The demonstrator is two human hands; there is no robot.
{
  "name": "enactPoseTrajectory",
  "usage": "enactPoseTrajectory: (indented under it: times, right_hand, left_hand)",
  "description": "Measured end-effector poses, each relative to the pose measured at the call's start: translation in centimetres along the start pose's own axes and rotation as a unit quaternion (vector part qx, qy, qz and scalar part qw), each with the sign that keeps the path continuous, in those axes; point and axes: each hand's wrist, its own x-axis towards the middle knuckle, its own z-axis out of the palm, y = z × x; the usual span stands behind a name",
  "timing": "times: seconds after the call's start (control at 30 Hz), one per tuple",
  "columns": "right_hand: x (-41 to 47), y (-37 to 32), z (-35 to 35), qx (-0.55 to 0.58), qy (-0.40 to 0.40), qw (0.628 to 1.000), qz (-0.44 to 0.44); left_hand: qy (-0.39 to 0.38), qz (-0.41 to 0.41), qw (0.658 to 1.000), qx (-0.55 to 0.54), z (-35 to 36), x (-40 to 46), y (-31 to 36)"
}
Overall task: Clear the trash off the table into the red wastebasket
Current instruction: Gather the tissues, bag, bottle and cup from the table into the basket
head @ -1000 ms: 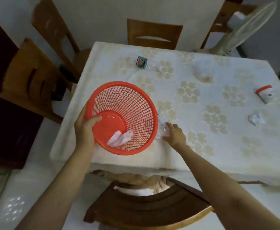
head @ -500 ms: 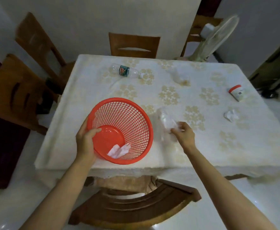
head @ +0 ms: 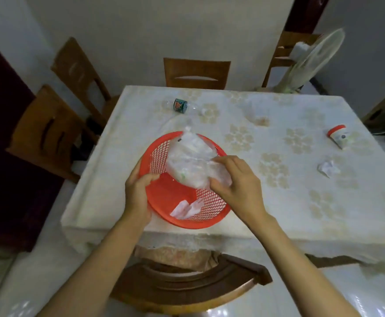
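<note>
Head view: the left hand (head: 139, 193) grips the near-left rim of the red basket (head: 212, 219), thumb hooked inside, tilting its mouth up toward the person at the near edge of the table (head: 301, 202). The right hand (head: 234, 179) pinches a clear plastic bag (head: 189, 161) at its right side, fingers (head: 221, 160) closed narrow on a bunched fold. The bag hangs over the basket mouth, and its knotted top reaches past the far rim. Paper scraps (head: 187, 208) already lie inside the basket on its near side.

The risks, as I judge them: the bag is light and billowy, so if it is let go while its top overhangs the far rim it could drape over the edge or slide out onto the table. The tilted basket rests near the table edge, so a loose left grip could tip it toward the chair (head: 187, 282) below.

Still on the table are a bottle (head: 180, 105) at the far left, a red-lidded cup (head: 338, 138) on its side at the far right, and a crumpled paper (head: 328, 169) near it, all well apart from both hands. A faint clear wrapper (head: 255, 115) may lie far centre; it is too blurred to tell.
</note>
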Motion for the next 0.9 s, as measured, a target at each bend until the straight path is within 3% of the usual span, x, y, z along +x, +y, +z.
enactPoseTrajectory:
  times: [0.17, 0.3, 0.47, 0.7, 0.9]
  right_hand:
    - [0.4, -1.0, 2.5, 0.006, -0.068, 0.998, -0.014]
    - [3.5, -1.4, 3.4, -0.002, -0.056, 0.998, -0.005]
    - [8.6, -2.0, 5.7, -0.029, -0.031, 0.998, 0.039]
    - [13.8, -4.5, 14.5, -0.088, 0.019, 0.989, 0.116]
    - [19.0, -6.7, 21.2, -0.132, -0.015, 0.964, 0.228]
  left_hand:
    - [0.019, -0.001, 1.000, 0.014, -2.0, 1.0, 1.1]
    - [0.018, -0.005, 1.000, 0.016, -3.6, 3.8, 1.7]
    - [0.013, 0.011, 1.000, 0.024, -6.3, 9.5, 3.6]
    - [-0.033, 0.018, 0.999, 0.035, -11.8, 21.0, 8.0]
    - [-0.068, -0.018, 0.997, 0.032, -17.8, 28.0, 11.3]
